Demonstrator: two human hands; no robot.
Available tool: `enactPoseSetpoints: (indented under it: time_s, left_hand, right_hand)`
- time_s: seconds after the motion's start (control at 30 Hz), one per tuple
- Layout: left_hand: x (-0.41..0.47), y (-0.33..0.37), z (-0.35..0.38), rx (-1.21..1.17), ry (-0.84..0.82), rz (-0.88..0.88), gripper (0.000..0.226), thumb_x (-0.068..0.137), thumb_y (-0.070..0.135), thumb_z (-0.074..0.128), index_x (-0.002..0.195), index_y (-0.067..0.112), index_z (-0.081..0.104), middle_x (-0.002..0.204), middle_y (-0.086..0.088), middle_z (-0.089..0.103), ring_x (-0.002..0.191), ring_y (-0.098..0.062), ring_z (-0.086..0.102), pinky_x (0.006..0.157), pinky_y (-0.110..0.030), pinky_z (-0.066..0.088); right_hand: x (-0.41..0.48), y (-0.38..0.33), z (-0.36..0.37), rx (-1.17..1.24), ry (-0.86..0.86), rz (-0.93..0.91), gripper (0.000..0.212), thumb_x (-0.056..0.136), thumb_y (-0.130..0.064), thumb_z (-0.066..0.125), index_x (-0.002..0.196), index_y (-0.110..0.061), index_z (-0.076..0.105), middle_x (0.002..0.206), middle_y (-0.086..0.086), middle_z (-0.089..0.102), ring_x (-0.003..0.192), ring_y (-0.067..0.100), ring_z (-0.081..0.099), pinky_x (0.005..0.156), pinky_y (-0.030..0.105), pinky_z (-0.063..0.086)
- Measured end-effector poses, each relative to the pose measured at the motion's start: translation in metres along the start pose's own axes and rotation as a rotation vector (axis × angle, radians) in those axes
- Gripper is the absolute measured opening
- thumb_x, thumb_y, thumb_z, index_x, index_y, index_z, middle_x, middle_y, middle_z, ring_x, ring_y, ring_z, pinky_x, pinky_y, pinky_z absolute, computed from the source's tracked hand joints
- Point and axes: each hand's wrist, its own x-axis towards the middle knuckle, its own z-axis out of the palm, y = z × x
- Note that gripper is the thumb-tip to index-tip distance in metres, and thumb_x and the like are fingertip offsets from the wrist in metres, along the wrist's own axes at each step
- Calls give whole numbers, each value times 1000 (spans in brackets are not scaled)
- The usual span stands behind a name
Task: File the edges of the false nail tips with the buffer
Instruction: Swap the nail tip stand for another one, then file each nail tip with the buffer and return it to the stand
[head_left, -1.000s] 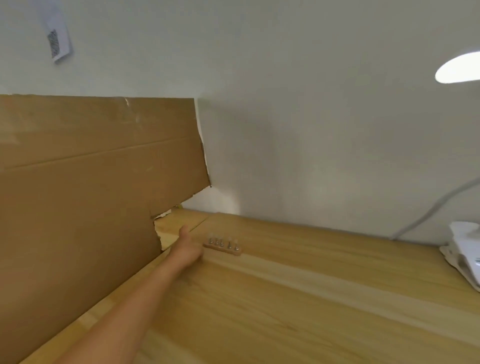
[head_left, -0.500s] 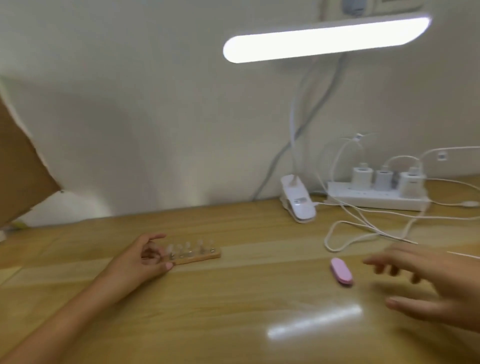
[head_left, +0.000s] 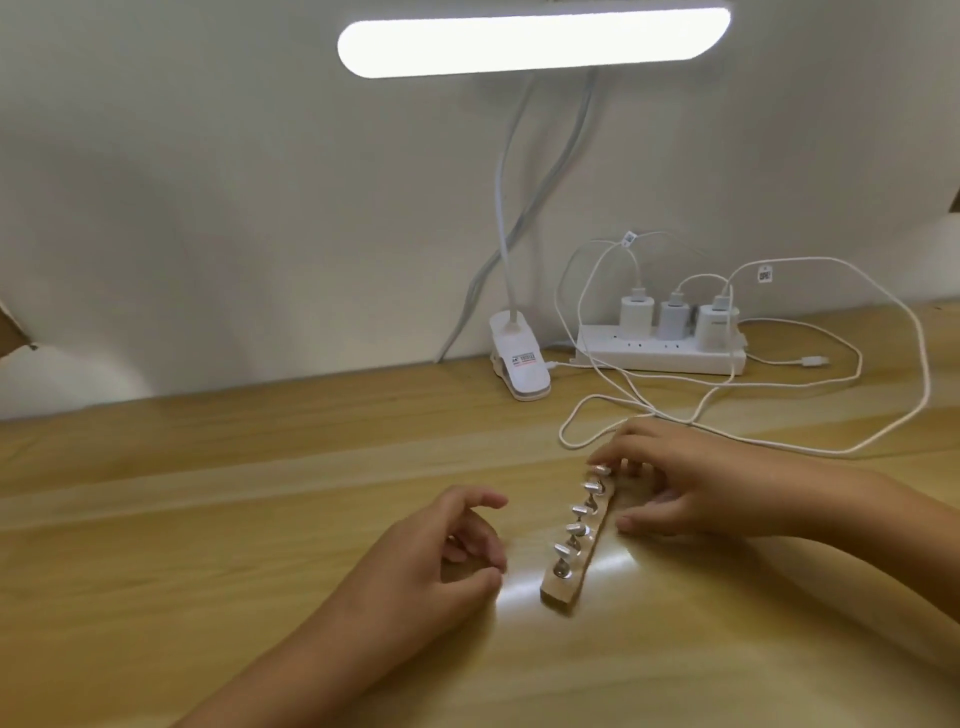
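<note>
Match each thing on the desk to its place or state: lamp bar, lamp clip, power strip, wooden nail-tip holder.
Things:
1. lamp bar
2. lamp clip
3. power strip
4. wooden nail-tip holder

Places or states:
A. carries three plugged-in chargers
B. lies between the left hand and the right hand
C. glows at the top of the view
D. sits just left of the power strip

Pairs: 1-C, 2-D, 3-A, 4-B
</note>
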Motion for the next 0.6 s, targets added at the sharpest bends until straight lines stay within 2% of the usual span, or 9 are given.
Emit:
enactPoseSetpoints:
  time_s: [0.1, 0.2, 0.27, 0.3, 0.37, 0.47, 0.53, 0.6]
  left_hand:
    - [-7, 4, 1, -37, 14, -21, 51, 75, 15, 66, 117, 37, 49, 97, 23, 63, 94, -2, 58, 84, -15, 44]
    - [6, 9, 3, -72, -9, -50, 52, 77, 12, 60, 119, 37, 46, 102, 17, 64, 95, 0, 57, 85, -18, 47]
    - [25, 11, 5, 8, -49, -43, 56, 85, 5, 61, 127, 36, 42, 116, 16, 59, 100, 2, 54, 87, -14, 46]
    - [37, 12, 6, 69, -90, -44, 59, 87, 7, 62, 133, 36, 39, 124, 17, 54, 105, 4, 51, 90, -10, 42]
    - [61, 15, 7, 156, -213, -41, 66, 88, 15, 64, 140, 43, 34, 136, 23, 39, 120, 5, 38, 102, -10, 31]
    - [84, 20, 13, 220, -364, 8, 59, 88, 23, 65, 134, 51, 42, 145, 32, 26, 134, 3, 13, 115, -27, 13]
    - [86, 22, 20, 202, -357, 23, 47, 86, 27, 68, 124, 50, 51, 144, 32, 29, 136, 0, 13, 118, -32, 13]
    - [79, 25, 27, 185, -306, 39, 38, 83, 34, 73, 113, 48, 57, 138, 33, 36, 134, 0, 18, 118, -33, 17]
  right_hand:
    - [-26, 5, -1, 46, 48, 36, 57, 76, -67, 64, 128, -54, 44, 117, -35, 40, 113, -12, 45, 86, 4, 38]
    - [-40, 7, 0, 0, 76, 49, 34, 85, -46, 68, 116, -49, 55, 107, -26, 47, 103, -7, 49, 79, 5, 37]
    - [-45, 5, 1, 70, 128, 52, 21, 87, -39, 70, 107, -44, 64, 100, -19, 56, 95, -2, 54, 76, 9, 41]
    - [-48, 3, 0, 169, 166, 69, 18, 84, -46, 71, 102, -43, 69, 97, -16, 61, 92, 1, 58, 75, 10, 44]
    - [-53, -3, -3, 544, 222, 161, 33, 72, -57, 72, 100, -38, 75, 98, -10, 71, 87, 5, 65, 76, 15, 51]
    - [-55, -1, -2, 1329, 263, 342, 44, 70, -31, 75, 113, -17, 74, 91, 8, 74, 73, 14, 67, 67, 22, 58]
    - [-57, 2, -2, 1588, 209, 349, 41, 80, -25, 68, 117, -10, 71, 85, 11, 69, 69, 13, 64, 63, 24, 58]
    - [-57, 1, -5, 1716, 109, 311, 33, 89, -26, 65, 116, -9, 72, 84, 8, 65, 69, 13, 62, 64, 24, 59]
